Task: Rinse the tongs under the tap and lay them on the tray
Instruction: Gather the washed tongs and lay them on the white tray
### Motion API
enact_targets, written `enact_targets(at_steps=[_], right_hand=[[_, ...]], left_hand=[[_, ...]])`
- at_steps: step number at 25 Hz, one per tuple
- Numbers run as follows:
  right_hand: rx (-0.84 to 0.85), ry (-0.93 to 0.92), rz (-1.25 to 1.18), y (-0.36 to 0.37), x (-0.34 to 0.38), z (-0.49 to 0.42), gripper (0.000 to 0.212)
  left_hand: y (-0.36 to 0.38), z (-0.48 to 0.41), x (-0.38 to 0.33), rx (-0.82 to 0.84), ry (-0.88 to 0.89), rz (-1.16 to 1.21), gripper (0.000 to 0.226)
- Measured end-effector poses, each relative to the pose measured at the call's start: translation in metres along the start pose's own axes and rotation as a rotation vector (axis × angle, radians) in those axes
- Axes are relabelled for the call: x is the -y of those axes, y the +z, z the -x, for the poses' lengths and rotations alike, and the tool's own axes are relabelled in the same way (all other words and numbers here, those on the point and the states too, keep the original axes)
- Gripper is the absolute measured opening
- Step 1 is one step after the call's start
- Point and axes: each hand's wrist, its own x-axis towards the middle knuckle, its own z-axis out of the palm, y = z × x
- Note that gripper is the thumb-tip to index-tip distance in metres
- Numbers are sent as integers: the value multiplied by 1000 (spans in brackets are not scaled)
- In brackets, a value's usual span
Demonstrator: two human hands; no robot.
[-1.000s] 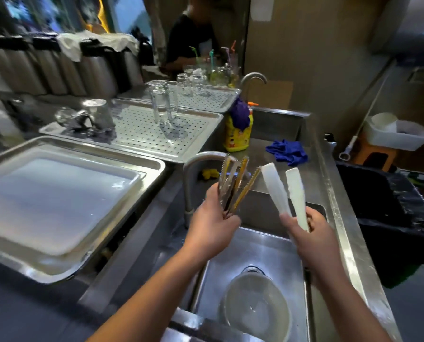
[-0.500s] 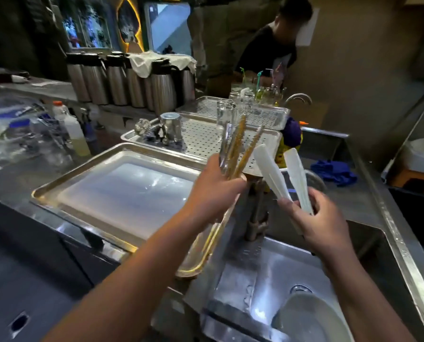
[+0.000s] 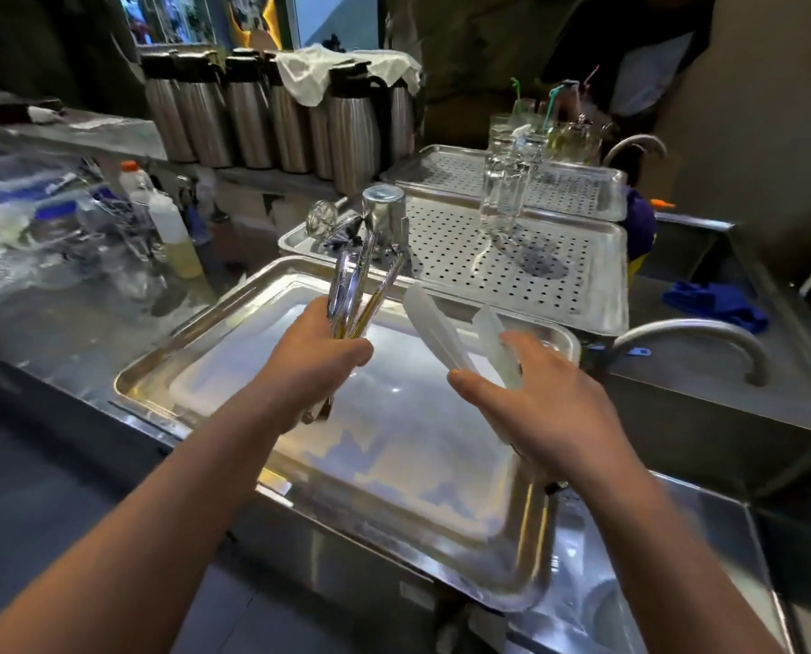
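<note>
My left hand [image 3: 311,358] grips a bundle of metal tongs [image 3: 363,285], silver and gold, their tips pointing up and away. A pair of white plastic tongs [image 3: 441,330] is held in my right hand [image 3: 538,408], arms spread apart. Both hands hover above the large steel tray [image 3: 167,370] that lies in front of me. The tap [image 3: 696,330] curves over the sink at the right, apart from both hands.
Two perforated drain trays [image 3: 559,285] behind the steel tray carry glasses [image 3: 502,195] and a metal cup [image 3: 384,210]. Thermos flasks [image 3: 252,125] line the back. Bottles and clutter sit left. A blue cloth [image 3: 715,299] lies at right. A person stands behind.
Both hands have carried their tongs leftwards, from over the sink and tap to above the steel tray. The view has turned left with them.
</note>
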Motion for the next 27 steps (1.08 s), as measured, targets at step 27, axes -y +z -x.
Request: enact_targets(at_steps=[27], right_hand=[[-200,501,499,89,57,4,89]], left_hand=[[-48,-59,61,271,483,-965,75]])
